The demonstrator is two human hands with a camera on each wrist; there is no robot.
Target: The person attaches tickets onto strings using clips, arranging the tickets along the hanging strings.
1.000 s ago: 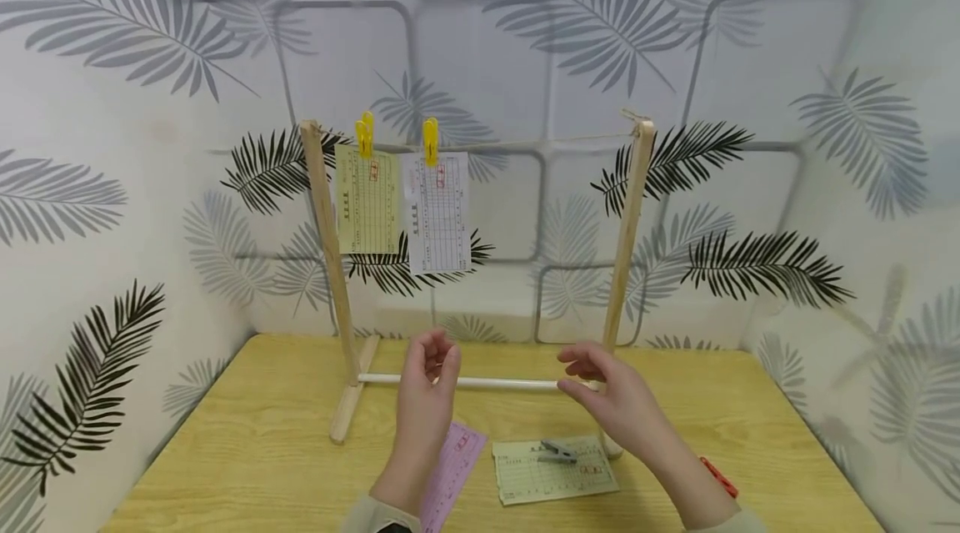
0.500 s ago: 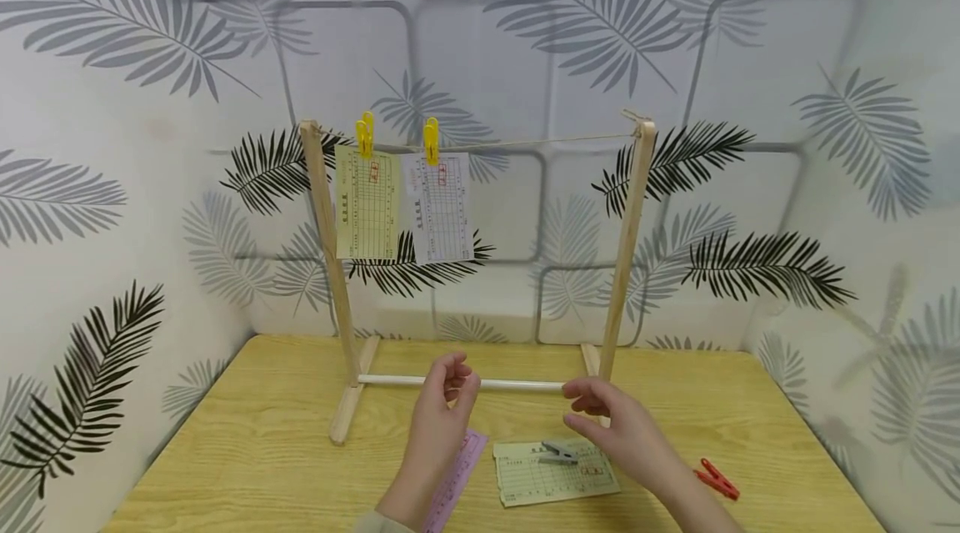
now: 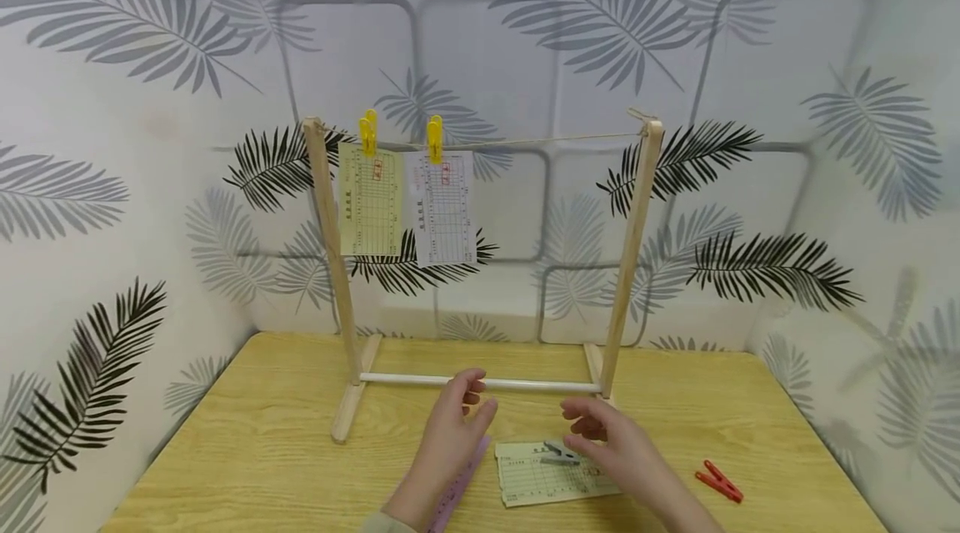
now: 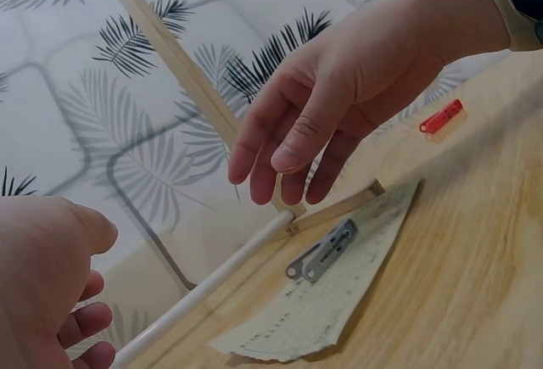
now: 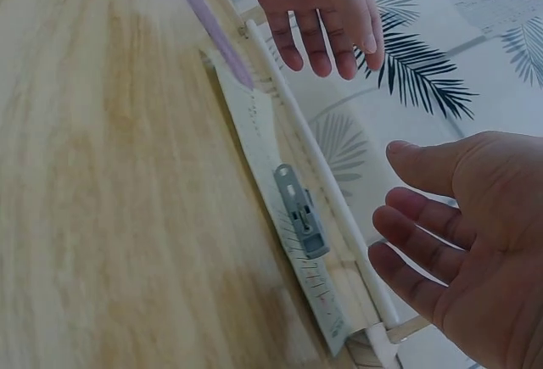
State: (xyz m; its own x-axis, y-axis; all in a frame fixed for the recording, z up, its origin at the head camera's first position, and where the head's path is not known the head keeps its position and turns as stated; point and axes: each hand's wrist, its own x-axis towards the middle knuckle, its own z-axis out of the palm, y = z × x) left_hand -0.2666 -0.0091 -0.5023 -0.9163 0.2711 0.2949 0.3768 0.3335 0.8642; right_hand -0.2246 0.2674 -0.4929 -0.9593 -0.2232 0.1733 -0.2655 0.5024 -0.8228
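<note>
Fingers loosely curved and parted, the left hand (image 3: 454, 423) hovered near a purple slip (image 3: 459, 490), the right hand (image 3: 617, 439) near a gray clothespin (image 3: 558, 455) on a pale-green slip (image 3: 523, 481) on the bench (image 3: 225, 454); the slips' printing was illegible.

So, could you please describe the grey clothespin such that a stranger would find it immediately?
On the table, find the white bar at the base of the wooden frame. On its near side lies a pale green slip, with the grey clothespin on top. No other clothespin is grey: the red one lies directly on the table, the yellow ones hang on the string.
</note>
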